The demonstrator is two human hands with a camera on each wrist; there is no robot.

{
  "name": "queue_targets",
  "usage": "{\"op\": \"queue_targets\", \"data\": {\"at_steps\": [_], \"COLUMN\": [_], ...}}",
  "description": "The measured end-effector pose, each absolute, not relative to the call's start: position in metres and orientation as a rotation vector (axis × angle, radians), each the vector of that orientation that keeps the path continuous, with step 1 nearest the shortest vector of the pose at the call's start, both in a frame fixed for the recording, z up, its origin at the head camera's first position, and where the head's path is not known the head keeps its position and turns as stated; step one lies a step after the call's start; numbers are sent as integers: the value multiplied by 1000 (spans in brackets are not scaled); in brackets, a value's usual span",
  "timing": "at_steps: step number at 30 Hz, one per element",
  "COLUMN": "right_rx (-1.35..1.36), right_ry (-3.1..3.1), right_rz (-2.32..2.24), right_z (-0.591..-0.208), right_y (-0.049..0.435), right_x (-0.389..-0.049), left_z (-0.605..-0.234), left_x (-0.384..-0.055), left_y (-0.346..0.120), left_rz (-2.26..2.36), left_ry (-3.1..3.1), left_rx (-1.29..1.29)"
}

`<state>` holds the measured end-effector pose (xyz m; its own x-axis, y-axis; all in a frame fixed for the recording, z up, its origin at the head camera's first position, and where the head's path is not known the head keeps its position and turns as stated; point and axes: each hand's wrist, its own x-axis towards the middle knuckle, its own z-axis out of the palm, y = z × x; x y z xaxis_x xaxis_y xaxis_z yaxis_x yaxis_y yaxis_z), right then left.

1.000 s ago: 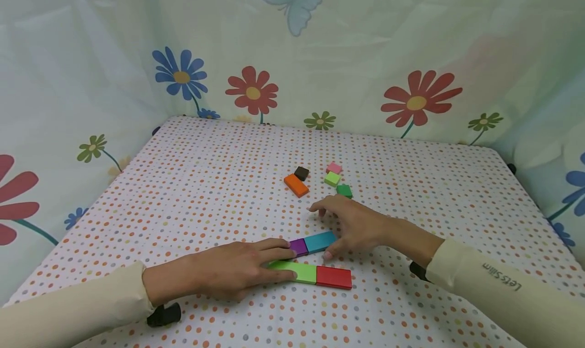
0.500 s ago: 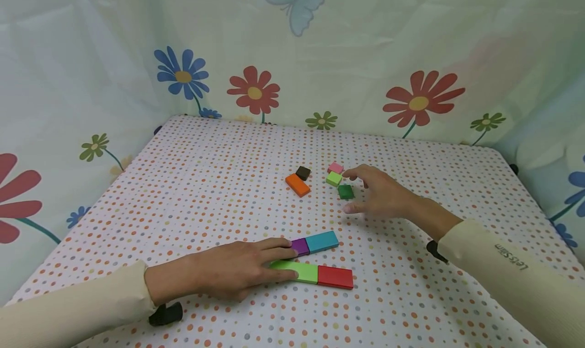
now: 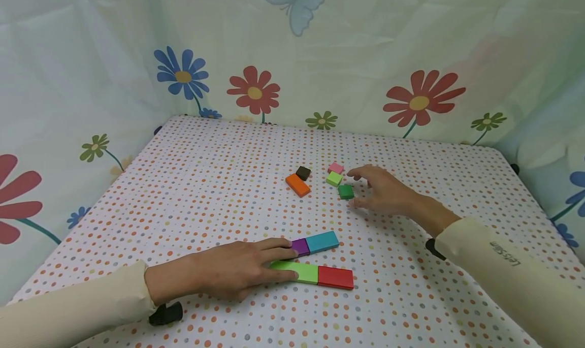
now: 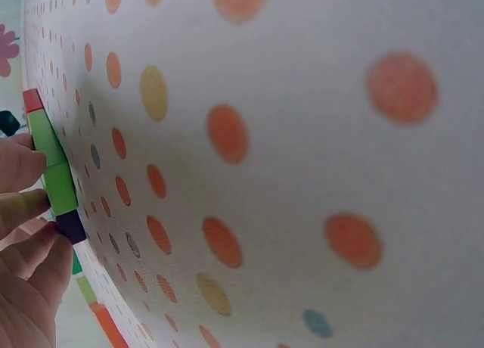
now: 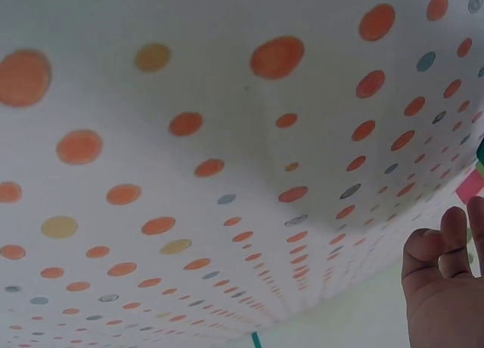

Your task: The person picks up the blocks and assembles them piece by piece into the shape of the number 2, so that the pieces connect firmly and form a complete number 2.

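My left hand rests with fairly straight fingers on a row of flat coloured blocks. Its thumb touches a long light green block that meets a red block end to end. Its forefinger reaches a purple block, joined to a blue block. In the left wrist view, fingertips lie along a dark purple block. Farther off, my right hand hovers with spread thumb and fingers, nothing between them. The thumb tip is right at a dark green block; a small lime block lies beside it.
A pink block lies behind the lime one. To their left are an orange block and a black block. The dotted tablecloth meets a flowered curtain at the back.
My right hand has left the blue block's end, moving away from me and right to the small blocks, then slowing there. The left hand and all blocks have kept their places.
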<state>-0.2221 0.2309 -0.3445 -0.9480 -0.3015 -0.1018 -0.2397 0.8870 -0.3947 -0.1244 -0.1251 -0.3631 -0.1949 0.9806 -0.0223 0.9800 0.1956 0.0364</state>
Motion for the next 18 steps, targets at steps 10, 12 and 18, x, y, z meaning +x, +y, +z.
{"op": "queue_targets", "data": {"at_steps": [10, 12, 18], "right_rx": [-484, -485, -501], "right_ry": [2865, 2857, 2853], "right_rz": [-582, -587, -602], "right_z": [-350, -350, -350], "right_y": [227, 226, 226], "right_x": [-224, -224, -223], "left_z": [-362, -362, -362], "left_x": [-124, -124, -124], "left_y": [-125, -125, -124], "left_rz": [26, 21, 12], "left_ry": [2402, 2403, 2404], "left_rx": [1976, 1981, 1985]}}
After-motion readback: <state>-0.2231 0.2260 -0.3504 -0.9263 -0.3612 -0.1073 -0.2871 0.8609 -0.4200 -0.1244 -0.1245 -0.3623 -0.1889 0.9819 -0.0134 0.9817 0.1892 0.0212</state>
